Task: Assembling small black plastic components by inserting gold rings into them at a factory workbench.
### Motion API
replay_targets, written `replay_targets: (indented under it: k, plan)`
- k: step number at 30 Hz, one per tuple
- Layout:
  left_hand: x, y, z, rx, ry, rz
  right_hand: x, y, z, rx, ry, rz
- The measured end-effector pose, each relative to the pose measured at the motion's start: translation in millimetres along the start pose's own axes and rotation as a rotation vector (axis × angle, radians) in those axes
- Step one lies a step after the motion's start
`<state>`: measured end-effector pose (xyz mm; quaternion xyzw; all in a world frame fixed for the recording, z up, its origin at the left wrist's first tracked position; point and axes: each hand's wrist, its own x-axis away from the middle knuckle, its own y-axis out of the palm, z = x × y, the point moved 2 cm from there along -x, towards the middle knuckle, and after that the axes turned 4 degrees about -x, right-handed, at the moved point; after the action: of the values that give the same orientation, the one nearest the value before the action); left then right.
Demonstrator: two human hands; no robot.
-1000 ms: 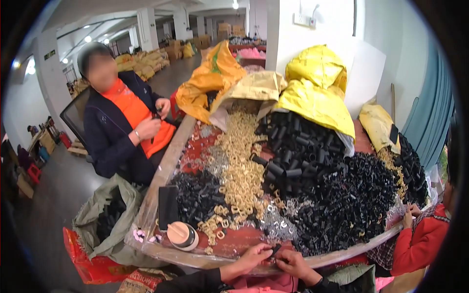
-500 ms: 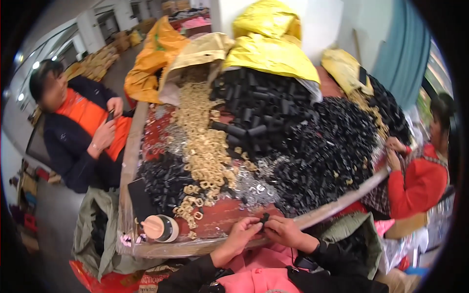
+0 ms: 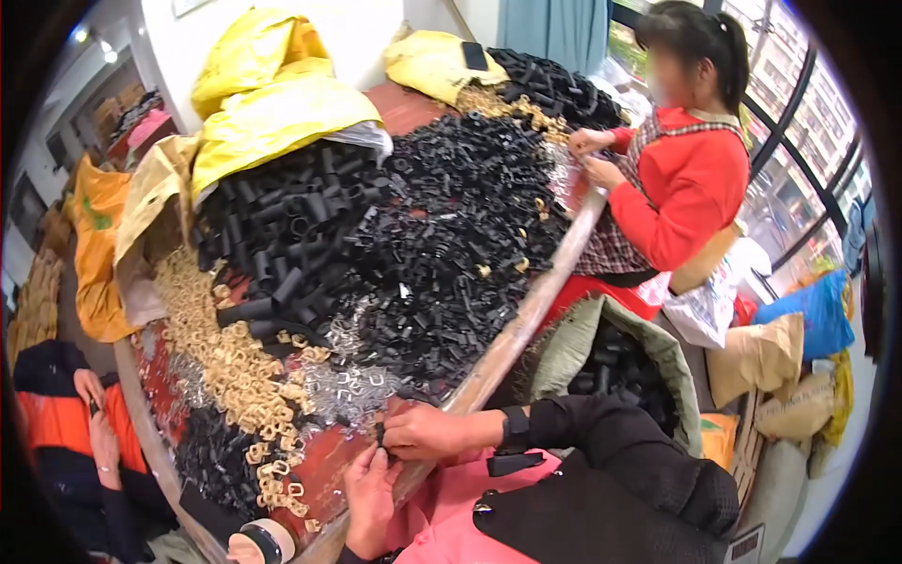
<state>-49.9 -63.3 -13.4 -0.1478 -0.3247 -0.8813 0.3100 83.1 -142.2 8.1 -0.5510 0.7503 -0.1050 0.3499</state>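
Observation:
At the table's near edge, my right hand (image 3: 418, 432) pinches a small black part (image 3: 380, 434), whose exact kind I cannot make out. My left hand (image 3: 369, 498) meets it from below, its fingertips closed against the same part. Just beyond my hands lie loose silver metal pieces (image 3: 348, 390). To their left spreads a heap of gold-coloured metal rings (image 3: 249, 371). Small black pieces (image 3: 442, 254) form a large mound farther off, beside a pile of black tubes (image 3: 282, 226).
A wooden rail (image 3: 526, 324) edges the table. A jar with a pinkish lid (image 3: 261, 543) stands at the near left corner. Co-workers sit at the right (image 3: 672, 188) and left (image 3: 70, 423), their hands at small pieces. An open sack of black parts (image 3: 625, 371) stands beside my right arm.
My view has swung to the right, so the table appears shifted left and tilted. Both hands remain together at the small black part, with the left now below the right.

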Motion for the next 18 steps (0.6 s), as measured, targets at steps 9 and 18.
replay_targets:
  k: [9, 18]
  plan:
    - [-5.6, -1.5, 0.9, -0.087, 0.031, -0.038, -5.1, 1.6, 4.9, 0.070, -0.019, -0.060]
    - [1.5, -3.0, 1.3, -0.164, -0.043, -0.018, 1.2, 1.7, -5.8, 0.072, -0.014, -0.067]
